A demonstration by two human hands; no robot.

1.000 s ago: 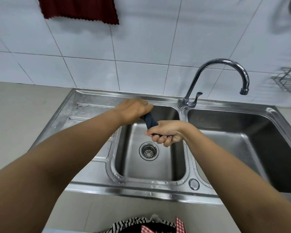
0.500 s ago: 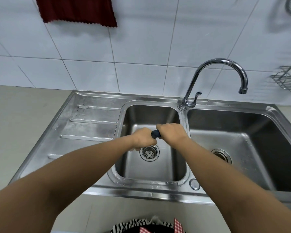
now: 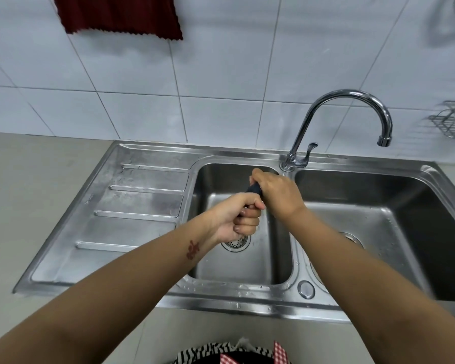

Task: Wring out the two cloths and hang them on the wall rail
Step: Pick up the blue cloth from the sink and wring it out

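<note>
A dark blue cloth (image 3: 254, 189) is twisted into a tight roll over the small left basin (image 3: 276, 261) of the steel sink. My left hand (image 3: 238, 219) grips its near end, palm turned up. My right hand (image 3: 276, 193) grips the far end from above. Only a short dark piece shows between the two fists. A dark red cloth (image 3: 118, 15) hangs flat against the tiled wall at the top left; the rail itself is out of frame.
A curved chrome tap (image 3: 344, 119) stands behind the divider, its spout over the large right basin (image 3: 378, 227). A ribbed drainboard (image 3: 126, 219) lies to the left, then beige counter (image 3: 24, 206). A wire rack (image 3: 452, 124) is fixed to the wall at the right.
Both hands have turned against each other on the blue cloth: the left wrist rolled palm-up, and the right hand moved up and back toward the tap.
</note>
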